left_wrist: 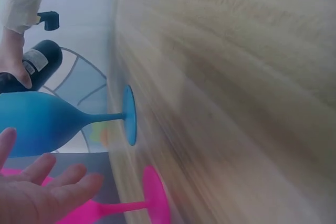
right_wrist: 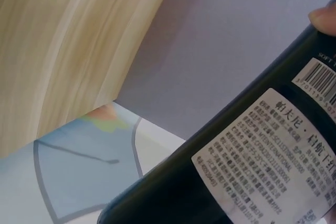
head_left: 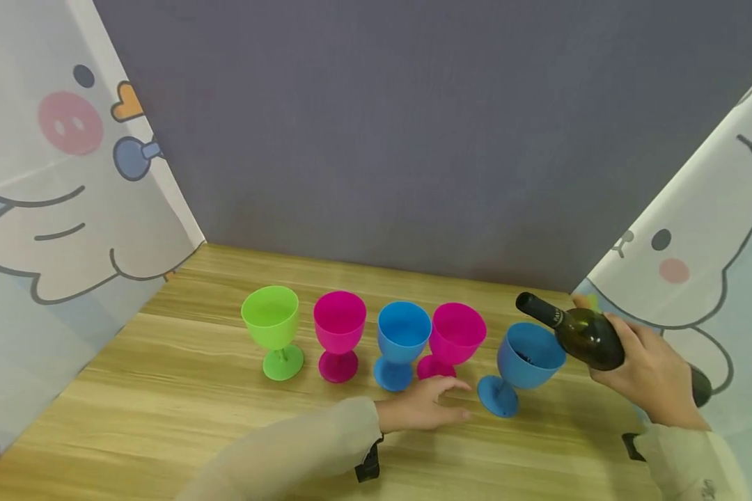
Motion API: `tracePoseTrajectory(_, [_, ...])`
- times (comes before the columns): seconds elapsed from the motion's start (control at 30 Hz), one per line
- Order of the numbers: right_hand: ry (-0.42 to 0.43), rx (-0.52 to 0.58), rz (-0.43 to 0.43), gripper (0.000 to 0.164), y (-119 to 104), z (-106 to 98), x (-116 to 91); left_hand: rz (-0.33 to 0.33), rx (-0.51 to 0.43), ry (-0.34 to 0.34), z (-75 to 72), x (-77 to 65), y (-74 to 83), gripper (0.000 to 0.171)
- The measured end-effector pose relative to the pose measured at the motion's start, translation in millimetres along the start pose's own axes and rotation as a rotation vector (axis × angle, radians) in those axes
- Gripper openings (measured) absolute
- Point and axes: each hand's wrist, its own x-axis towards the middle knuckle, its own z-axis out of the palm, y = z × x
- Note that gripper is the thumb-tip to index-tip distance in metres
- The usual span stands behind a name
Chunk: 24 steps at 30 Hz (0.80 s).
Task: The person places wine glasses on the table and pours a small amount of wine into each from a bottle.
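Observation:
My right hand [head_left: 652, 376] grips a dark green wine bottle [head_left: 592, 337], tilted with its neck pointing up and left over the rightmost blue goblet [head_left: 531, 355]. A white printed label [right_wrist: 273, 161] shows on the bottle in the right wrist view. Something small and dark lies inside that goblet. My left hand [head_left: 423, 405] is held with fingers spread between the blue goblet and the right pink goblet [head_left: 457, 334], in front of the latter's base. Nothing is in its grasp. In the left wrist view its fingers [left_wrist: 68, 182] overlap the pink goblet's bowl.
To the left stand a second blue goblet [head_left: 404, 334], another pink goblet [head_left: 340, 323] and a green goblet [head_left: 271, 319], in one row on the wooden table [head_left: 163, 390]. A grey panel [head_left: 376, 139] rises behind, with cartoon-printed sheets [head_left: 50, 209] at both sides.

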Motion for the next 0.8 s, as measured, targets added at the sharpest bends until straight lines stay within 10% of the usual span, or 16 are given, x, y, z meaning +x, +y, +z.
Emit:
tracePoseTrajectory(0.23, [-0.008, -0.016, -0.005, 0.079, -1, -2, 9, -0.015, -0.151, 0.143, -1.9, -10.1, -3.0, 0.038])
tracePoseTrajectory(0.43, [-0.025, -0.028, -0.009, 0.074, -2, -2, 21, 0.023, -0.257, 0.324, 1.0, -7.7, -11.0, 0.066])
tracePoseTrajectory(0.8, [-0.078, -0.011, -0.068, 0.071, -8, 0, 35, 0.097, -0.163, 0.395, 11.8, 14.2, -18.1, 0.096])
